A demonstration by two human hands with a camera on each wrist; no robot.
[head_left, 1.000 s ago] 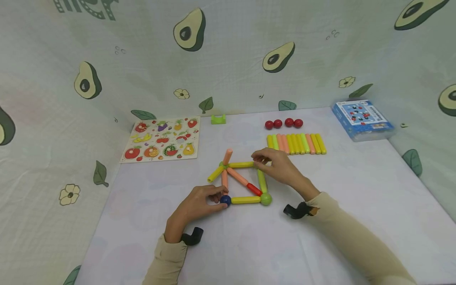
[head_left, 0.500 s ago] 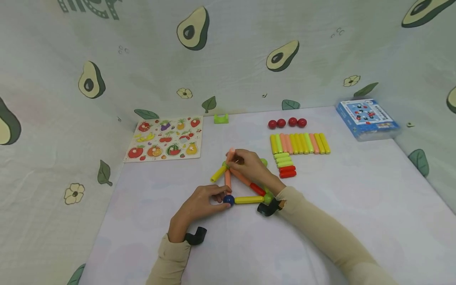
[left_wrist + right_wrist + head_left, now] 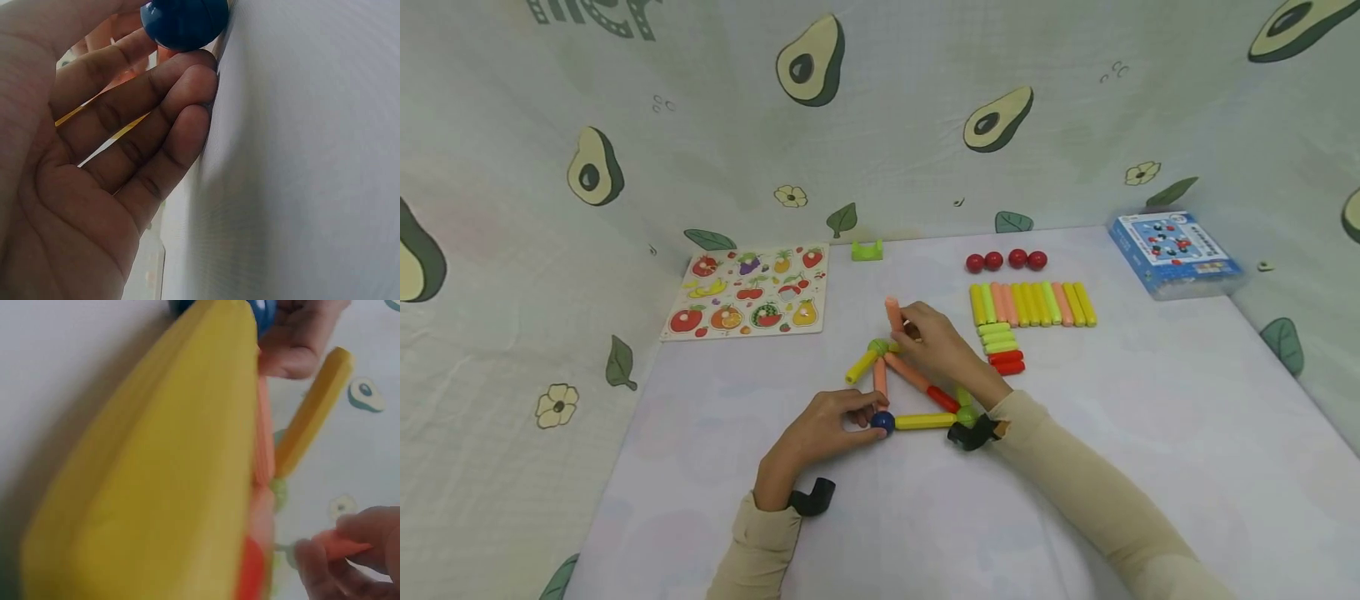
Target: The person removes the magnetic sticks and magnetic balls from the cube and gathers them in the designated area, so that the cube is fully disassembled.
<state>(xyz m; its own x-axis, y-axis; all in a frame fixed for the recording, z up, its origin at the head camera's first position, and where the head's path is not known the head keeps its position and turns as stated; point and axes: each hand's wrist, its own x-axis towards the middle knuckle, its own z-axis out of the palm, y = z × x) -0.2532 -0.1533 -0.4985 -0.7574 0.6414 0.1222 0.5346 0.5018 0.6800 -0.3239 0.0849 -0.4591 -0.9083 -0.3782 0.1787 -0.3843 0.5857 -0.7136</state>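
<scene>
My left hand (image 3: 820, 429) pinches a dark blue ball (image 3: 883, 422) at the near left corner of a frame of rods and balls. In the left wrist view, the blue ball (image 3: 185, 24) sits at my fingertips. My right hand (image 3: 943, 342) grips a salmon rod (image 3: 893, 310) behind the frame. Apart from that rod is a green ball (image 3: 877, 347), where a yellow rod (image 3: 861, 367) and two salmon rods meet. A yellow rod (image 3: 925, 422) and a red rod (image 3: 942, 399) lead to another green ball (image 3: 967, 414). My right hand hides the frame's far right corner.
Several coloured rods (image 3: 1033, 304) lie in a row at the back right, with short rods (image 3: 997, 337) below. Behind them are several red balls (image 3: 993, 261). A blue box (image 3: 1176, 250) stands far right, a fruit board (image 3: 748, 292) at left, and a green bracket (image 3: 867, 251) at the back.
My right hand has left the frame's far right corner, taken the salmon rod standing at the green ball, and drawn it away toward the back. My left hand stays at the blue ball.
</scene>
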